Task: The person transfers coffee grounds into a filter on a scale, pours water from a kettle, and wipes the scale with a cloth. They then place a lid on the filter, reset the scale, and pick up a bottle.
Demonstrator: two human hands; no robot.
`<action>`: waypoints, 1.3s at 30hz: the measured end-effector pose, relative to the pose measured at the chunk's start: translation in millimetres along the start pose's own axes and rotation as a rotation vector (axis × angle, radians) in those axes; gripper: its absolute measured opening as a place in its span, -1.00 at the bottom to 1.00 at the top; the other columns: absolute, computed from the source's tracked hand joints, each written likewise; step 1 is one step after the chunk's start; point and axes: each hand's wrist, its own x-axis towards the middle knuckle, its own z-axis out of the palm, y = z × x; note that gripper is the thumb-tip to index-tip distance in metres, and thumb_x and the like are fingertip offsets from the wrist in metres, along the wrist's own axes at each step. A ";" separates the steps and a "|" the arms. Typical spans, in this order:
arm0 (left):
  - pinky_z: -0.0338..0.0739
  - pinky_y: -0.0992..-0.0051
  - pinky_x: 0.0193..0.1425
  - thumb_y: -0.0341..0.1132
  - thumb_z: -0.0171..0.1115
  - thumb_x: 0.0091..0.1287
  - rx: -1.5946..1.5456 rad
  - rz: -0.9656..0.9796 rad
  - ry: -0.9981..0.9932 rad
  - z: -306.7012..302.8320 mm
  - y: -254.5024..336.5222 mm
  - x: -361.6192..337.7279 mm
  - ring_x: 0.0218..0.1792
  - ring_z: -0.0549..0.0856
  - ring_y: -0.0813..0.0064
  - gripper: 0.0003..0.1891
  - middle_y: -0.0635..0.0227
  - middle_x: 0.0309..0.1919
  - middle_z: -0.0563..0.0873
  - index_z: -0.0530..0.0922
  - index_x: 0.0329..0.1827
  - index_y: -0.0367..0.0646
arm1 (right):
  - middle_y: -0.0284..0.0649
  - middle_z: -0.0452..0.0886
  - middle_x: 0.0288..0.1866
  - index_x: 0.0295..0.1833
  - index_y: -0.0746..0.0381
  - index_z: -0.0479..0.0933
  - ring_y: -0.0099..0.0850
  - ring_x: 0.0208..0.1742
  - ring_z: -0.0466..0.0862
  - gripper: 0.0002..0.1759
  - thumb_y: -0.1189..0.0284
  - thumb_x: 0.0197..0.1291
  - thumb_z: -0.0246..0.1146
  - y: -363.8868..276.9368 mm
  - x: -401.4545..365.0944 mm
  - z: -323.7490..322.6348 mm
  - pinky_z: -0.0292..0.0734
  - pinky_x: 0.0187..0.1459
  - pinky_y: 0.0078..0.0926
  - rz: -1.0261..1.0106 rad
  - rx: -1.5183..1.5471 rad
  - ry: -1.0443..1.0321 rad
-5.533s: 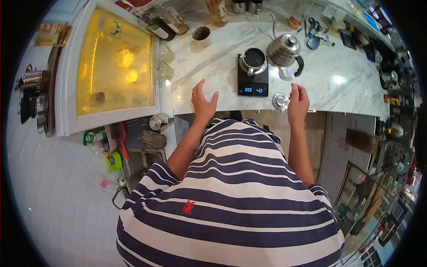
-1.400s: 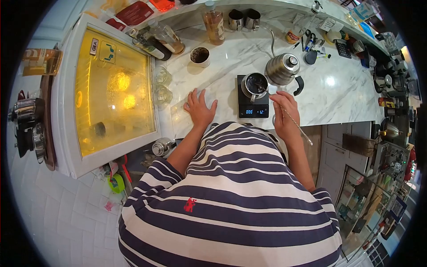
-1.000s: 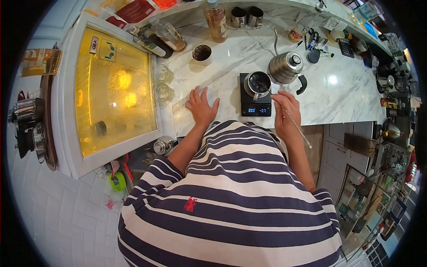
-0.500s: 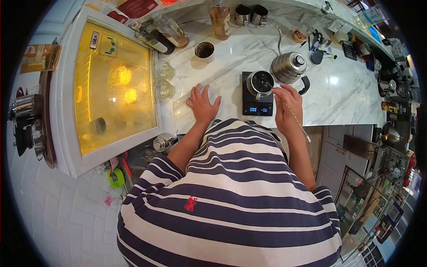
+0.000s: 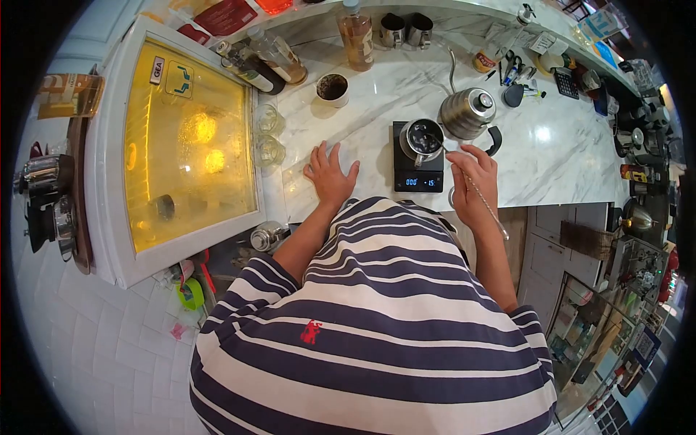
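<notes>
My right hand (image 5: 475, 185) is closed on a long twisted metal spoon (image 5: 487, 206), whose far end reaches into a cup (image 5: 423, 139) holding dark liquid. That cup stands on a black digital scale (image 5: 419, 183) with a lit display. A steel gooseneck kettle (image 5: 467, 112) stands just beyond my right hand. My left hand (image 5: 332, 174) lies flat on the marble counter (image 5: 370, 167) with its fingers spread, left of the scale and holding nothing.
A paper cup (image 5: 333, 90) with dark grounds stands behind my left hand. Bottles (image 5: 284, 58) and two metal pitchers (image 5: 406, 31) line the back. Two glasses (image 5: 270, 151) stand beside a glass-doored fridge (image 5: 192, 145) at left. A calculator (image 5: 566, 83) lies at right.
My right hand has shifted slightly with the spoon, which now shows inside the cup. The scale reading has changed. My left hand stays in place.
</notes>
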 end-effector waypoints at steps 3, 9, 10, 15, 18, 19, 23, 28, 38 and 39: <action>0.08 -0.28 0.51 0.12 0.48 0.34 0.006 0.007 0.011 -0.4 0.3 0.1 0.62 0.28 -0.08 -0.23 0.03 0.60 0.37 0.47 0.55 -0.01 | -0.23 0.83 0.09 0.11 0.17 0.68 -0.08 0.34 0.66 -0.81 0.55 0.45 0.32 -4.2 2.4 1.8 0.38 0.33 -0.02 -0.059 -0.009 -0.028; 0.08 -0.27 0.51 0.11 0.48 0.34 0.003 0.009 0.013 -1.8 0.0 -0.1 0.62 0.28 -0.08 -0.23 0.03 0.59 0.37 0.48 0.54 -0.04 | -0.24 0.83 0.07 0.10 0.17 0.69 -0.10 0.34 0.66 -0.81 0.54 0.44 0.33 2.8 0.4 -0.8 0.37 0.33 -0.01 0.000 -0.030 -0.007; 0.08 -0.27 0.52 0.11 0.48 0.34 0.006 0.007 0.015 -2.1 0.0 -0.2 0.62 0.28 -0.08 -0.23 0.03 0.59 0.37 0.48 0.54 -0.03 | -0.24 0.83 0.07 0.10 0.17 0.69 -0.10 0.34 0.66 -0.81 0.54 0.44 0.33 2.5 -0.6 -1.3 0.37 0.33 -0.01 -0.018 -0.035 -0.022; 0.07 -0.28 0.53 0.12 0.47 0.35 -0.008 -0.002 0.002 -2.2 1.2 -0.2 0.63 0.26 -0.09 -0.23 0.04 0.60 0.36 0.49 0.55 -0.03 | -0.26 0.83 0.05 0.10 0.15 0.69 -0.10 0.35 0.66 -0.81 0.54 0.43 0.33 -2.4 6.6 1.9 0.37 0.34 0.00 -0.057 -0.027 -0.037; 0.06 -0.29 0.54 0.12 0.46 0.36 -0.011 -0.010 -0.010 -3.5 -0.9 -1.0 0.64 0.25 -0.09 -0.23 0.04 0.61 0.35 0.49 0.56 -0.02 | -0.26 0.83 0.05 0.09 0.15 0.70 -0.10 0.35 0.66 -0.81 0.55 0.44 0.33 0.2 7.4 1.4 0.37 0.35 0.00 -0.018 -0.041 -0.011; 0.05 -0.29 0.54 0.12 0.46 0.36 -0.015 -0.006 -0.003 -2.6 -1.4 -1.1 0.64 0.24 -0.09 -0.23 0.04 0.61 0.35 0.48 0.56 -0.02 | -0.26 0.83 0.05 0.09 0.15 0.70 -0.10 0.35 0.67 -0.81 0.55 0.44 0.33 2.5 4.9 -2.8 0.37 0.35 0.00 -0.011 -0.046 -0.008; 0.05 -0.29 0.55 0.12 0.46 0.36 -0.024 -0.010 -0.005 -1.9 -0.8 -1.3 0.65 0.24 -0.08 -0.24 0.04 0.61 0.35 0.49 0.56 0.00 | -0.28 0.84 0.02 0.10 0.14 0.70 -0.11 0.33 0.68 -0.81 0.55 0.44 0.34 1.1 0.5 -4.1 0.38 0.33 -0.02 -0.054 -0.026 -0.029; 0.05 -0.28 0.55 0.12 0.47 0.35 -0.022 -0.008 0.008 -1.1 -1.1 -1.8 0.64 0.25 -0.07 -0.25 0.05 0.61 0.36 0.50 0.55 0.01 | -0.28 0.84 0.00 0.09 0.15 0.71 -0.13 0.32 0.68 -0.83 0.54 0.45 0.34 -0.2 8.9 5.8 0.38 0.31 -0.04 -0.024 -0.032 0.008; 0.05 -0.27 0.55 0.13 0.49 0.33 -0.037 -0.005 0.019 -0.1 -2.1 -1.3 0.64 0.26 -0.07 -0.23 0.05 0.60 0.38 0.51 0.54 -0.02 | -0.24 0.85 -0.03 0.09 0.16 0.71 -0.15 0.34 0.67 -0.85 0.48 0.48 0.33 -0.6 8.2 5.4 0.39 0.31 -0.08 -0.038 -0.032 -0.006; 0.05 -0.27 0.55 0.13 0.50 0.32 -0.035 -0.007 0.015 -0.5 -2.4 -1.5 0.65 0.25 -0.07 -0.23 0.05 0.60 0.38 0.51 0.54 -0.02 | -0.25 0.85 -0.04 0.09 0.16 0.71 -0.15 0.34 0.67 -0.84 0.48 0.48 0.33 1.6 8.2 4.6 0.38 0.31 -0.08 -0.019 -0.045 0.013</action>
